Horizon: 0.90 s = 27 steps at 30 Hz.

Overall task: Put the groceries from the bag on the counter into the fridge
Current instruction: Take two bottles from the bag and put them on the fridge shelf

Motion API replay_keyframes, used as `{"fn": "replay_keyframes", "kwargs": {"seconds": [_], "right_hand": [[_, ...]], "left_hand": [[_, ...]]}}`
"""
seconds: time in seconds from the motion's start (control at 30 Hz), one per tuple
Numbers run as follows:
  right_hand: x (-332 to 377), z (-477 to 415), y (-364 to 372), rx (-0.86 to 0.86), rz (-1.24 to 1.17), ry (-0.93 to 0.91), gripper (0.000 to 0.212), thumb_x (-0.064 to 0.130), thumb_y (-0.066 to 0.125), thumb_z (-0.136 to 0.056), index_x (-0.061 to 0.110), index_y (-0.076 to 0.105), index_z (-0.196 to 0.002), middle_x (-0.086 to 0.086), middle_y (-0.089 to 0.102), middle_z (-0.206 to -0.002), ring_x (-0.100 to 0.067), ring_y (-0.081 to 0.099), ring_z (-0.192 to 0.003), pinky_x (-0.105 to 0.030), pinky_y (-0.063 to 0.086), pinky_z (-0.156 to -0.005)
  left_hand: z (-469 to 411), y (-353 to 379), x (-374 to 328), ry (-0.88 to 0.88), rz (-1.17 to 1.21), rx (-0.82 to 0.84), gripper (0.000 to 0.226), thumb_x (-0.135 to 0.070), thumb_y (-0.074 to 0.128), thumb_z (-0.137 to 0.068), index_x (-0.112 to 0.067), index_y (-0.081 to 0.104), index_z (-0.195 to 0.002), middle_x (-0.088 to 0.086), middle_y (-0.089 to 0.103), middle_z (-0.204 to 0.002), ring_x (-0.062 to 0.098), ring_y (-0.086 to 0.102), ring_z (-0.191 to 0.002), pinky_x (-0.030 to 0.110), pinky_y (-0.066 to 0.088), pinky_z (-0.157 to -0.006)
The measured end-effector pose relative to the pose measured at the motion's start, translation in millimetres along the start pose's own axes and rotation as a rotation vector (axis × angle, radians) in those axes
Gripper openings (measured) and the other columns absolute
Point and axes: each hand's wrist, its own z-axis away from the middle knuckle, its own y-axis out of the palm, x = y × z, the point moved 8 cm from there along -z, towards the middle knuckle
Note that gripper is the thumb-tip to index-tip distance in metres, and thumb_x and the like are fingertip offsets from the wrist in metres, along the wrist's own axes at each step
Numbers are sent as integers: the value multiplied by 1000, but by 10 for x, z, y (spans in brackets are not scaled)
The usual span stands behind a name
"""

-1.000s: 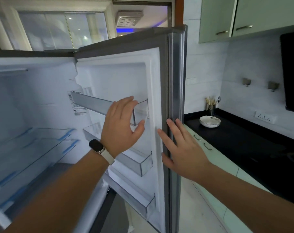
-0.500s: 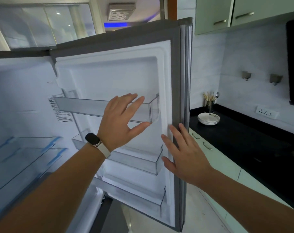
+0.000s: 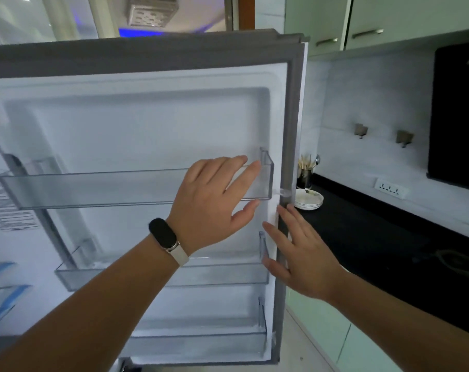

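Fridge [image 3: 26,253] at left with its door [image 3: 147,124] swung wide, the inner face turned almost square to the viewer. Three clear door bins, top [image 3: 93,189], middle [image 3: 228,275] and bottom [image 3: 201,342], hold nothing that can be seen. Left hand [image 3: 214,205], a band [image 3: 165,234] on its wrist, lies flat over the front of the top bin near its right end, fingers straight and slightly apart, thumb spread below the bin; it grips nothing. Right hand [image 3: 300,259] is flat too, fingers straight and a little apart, fingertips at the grey gasket [image 3: 289,130] on the door's free edge. Neither groceries nor bag are in view; the stretch of black counter [image 3: 375,237] visible to the right carries only stacked plates [image 3: 308,201] and a holder [image 3: 306,173] of utensils. Progress, as judged: only the opening step is done; fetching each item from the bag, placing it and closing the door all remain. Compared with the frame half a second earlier, the door has turned further open and fills more of the view, the blue-edged shelves [image 3: 2,291] have slid almost out at the left margin, and both hands keep the same flat pose at the same places on the door.
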Motion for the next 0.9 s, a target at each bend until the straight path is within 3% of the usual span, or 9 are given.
{"fn": "replay_keyframes", "kwargs": {"seconds": [0.1,0.23,0.37,0.57,0.9], "right_hand": [[-70,-116,148,12,-68,30,65,59,41,-96,17,42,-145,-23,28,-156,-37,23,-147,-48,30,-112],[-161,-288,347,11,-36,18,61,56,45,-96,15,49,-142,-19,33,-156,-36,27,-145,-45,29,-113],[-217,-396,670,74,2,-25,56,54,44,-97,17,54,-138,-15,37,-154,-34,31,-144,-49,37,-112],[-370,-592,967,146,19,56,57,49,42,-96,13,52,-139,-10,44,-151,-31,35,-143,-50,43,-108],[-505,-861,1125,231,18,95,58,50,39,-95,14,53,-137,-7,50,-147,-30,42,-139,-46,42,-106]], "left_hand": [[-13,163,124,17,-21,-20,46,-37,63,-88,-10,67,-125,12,69,-119,31,66,-102,42,45,-84],[37,328,355,-2,-53,-26,43,-34,63,-88,-10,67,-124,11,68,-121,30,66,-103,41,45,-83],[84,466,521,-11,-38,5,43,-29,62,-87,-9,66,-125,11,64,-129,31,64,-112,43,46,-89],[128,775,647,40,-82,126,41,-24,56,-89,-9,63,-127,16,55,-141,35,56,-123,47,42,-99],[93,1095,757,27,-136,213,41,-14,50,-90,-10,61,-129,17,51,-144,36,52,-127,47,39,-102]]}}
